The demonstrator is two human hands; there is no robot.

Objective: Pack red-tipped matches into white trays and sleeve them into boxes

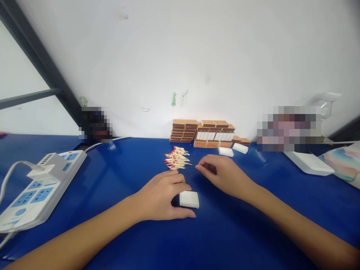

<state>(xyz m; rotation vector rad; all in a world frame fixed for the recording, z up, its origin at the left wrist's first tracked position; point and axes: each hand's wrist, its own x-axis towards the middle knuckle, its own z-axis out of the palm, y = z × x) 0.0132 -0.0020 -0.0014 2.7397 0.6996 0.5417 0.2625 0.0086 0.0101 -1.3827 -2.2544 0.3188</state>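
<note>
A small white matchbox tray [189,199] lies on the blue tabletop in front of me. My left hand [165,197] rests beside it, with thumb and fingers spread around its left end. The thumb looks slightly apart from the tray; whether the index finger touches it I cannot tell. Just beyond is a loose heap of red-tipped matches [177,158]. To the right of that heap hovers my right hand [222,172], its thumb and index fingertips brought together and its other fingers curled. Nothing shows between those fingertips.
Stacked matchboxes [184,130] stand against the wall, with more boxes [213,135] beside them. Two white trays [225,152] lie in front. A power strip [56,191] with a plugged-in cable is at left; a white device [311,163] and a patterned item [344,165] are at right.
</note>
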